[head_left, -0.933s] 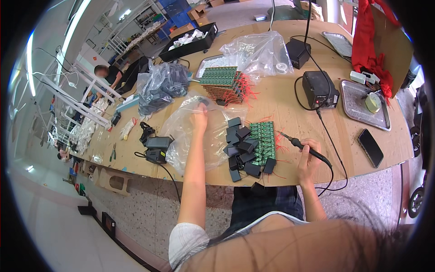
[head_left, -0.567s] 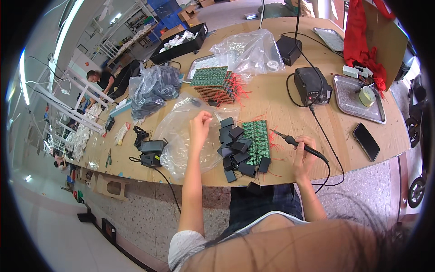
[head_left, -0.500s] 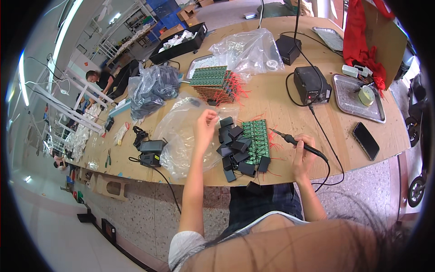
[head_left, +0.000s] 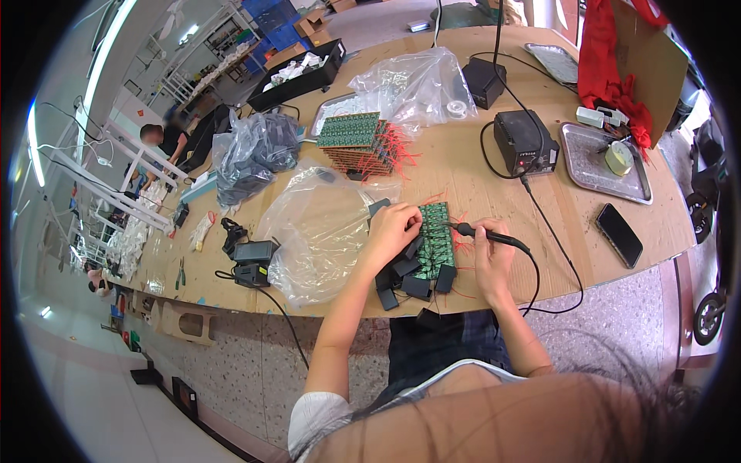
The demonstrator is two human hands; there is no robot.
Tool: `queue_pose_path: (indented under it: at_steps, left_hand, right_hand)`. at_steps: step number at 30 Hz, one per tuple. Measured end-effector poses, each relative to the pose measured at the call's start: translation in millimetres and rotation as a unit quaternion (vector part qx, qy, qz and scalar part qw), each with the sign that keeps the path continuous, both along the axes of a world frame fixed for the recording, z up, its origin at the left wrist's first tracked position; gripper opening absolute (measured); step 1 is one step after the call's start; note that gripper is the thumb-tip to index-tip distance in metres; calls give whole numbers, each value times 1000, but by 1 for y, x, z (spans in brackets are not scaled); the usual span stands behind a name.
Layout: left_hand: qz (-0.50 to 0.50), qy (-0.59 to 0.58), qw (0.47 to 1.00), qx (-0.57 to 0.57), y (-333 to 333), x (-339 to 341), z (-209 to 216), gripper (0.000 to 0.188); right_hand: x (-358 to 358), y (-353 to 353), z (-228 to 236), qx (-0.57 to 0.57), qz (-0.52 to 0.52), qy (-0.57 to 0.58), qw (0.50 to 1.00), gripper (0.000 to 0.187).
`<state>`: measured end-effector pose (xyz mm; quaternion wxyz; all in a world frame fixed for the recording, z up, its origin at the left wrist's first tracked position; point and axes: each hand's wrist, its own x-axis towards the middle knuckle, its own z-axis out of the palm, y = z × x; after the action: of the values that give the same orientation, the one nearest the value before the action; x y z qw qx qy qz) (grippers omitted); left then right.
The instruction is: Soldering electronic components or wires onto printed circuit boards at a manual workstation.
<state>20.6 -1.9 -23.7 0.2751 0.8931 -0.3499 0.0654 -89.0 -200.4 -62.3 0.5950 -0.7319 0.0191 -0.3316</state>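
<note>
My right hand (head_left: 493,258) is closed round the handle of a soldering iron (head_left: 498,238). The iron's tip reaches the right side of a green circuit board panel (head_left: 436,241) with red wires along its right edge; whether it touches cannot be made out. My left hand (head_left: 397,229) is over the panel's left edge, fingers pinched together, and what they hold, if anything, is too small to name. Under and beside that hand lie several small black plastic cases (head_left: 415,287), some overlapping the panel. Part of this pile is hidden by the left hand.
A stack of circuit boards with red wires (head_left: 359,144) stands behind, beside clear plastic bags (head_left: 320,231). At the right are a soldering station (head_left: 526,143), a metal tray (head_left: 610,185) and a phone (head_left: 619,235). Black adapters (head_left: 253,262) lie left. Another person (head_left: 174,143) sits far left.
My left hand has moved right and down from above the clear bag to the panel. The soldering iron has shifted left, its tip now over the panel.
</note>
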Motion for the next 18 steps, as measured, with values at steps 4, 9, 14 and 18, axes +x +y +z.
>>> queue_pose_path:
  at_steps: [4, 9, 14, 18]
  left_hand:
    - [-3, 15, 1000, 4, -1, 2, -1, 8]
    - [1, 37, 999, 17, -1, 3, 1, 9]
    - [-3, 50, 999, 12, -1, 3, 3, 10]
    - [11, 66, 998, 6, -1, 3, 1, 10]
  right_hand:
    - [3, 4, -4, -26, 4, -9, 1000, 10]
    - [3, 5, -3, -16, 13, -2, 1000, 11]
    - [3, 7, 0, -26, 9, 7, 1000, 12]
    - [3, 8, 0, -30, 2, -6, 1000, 13]
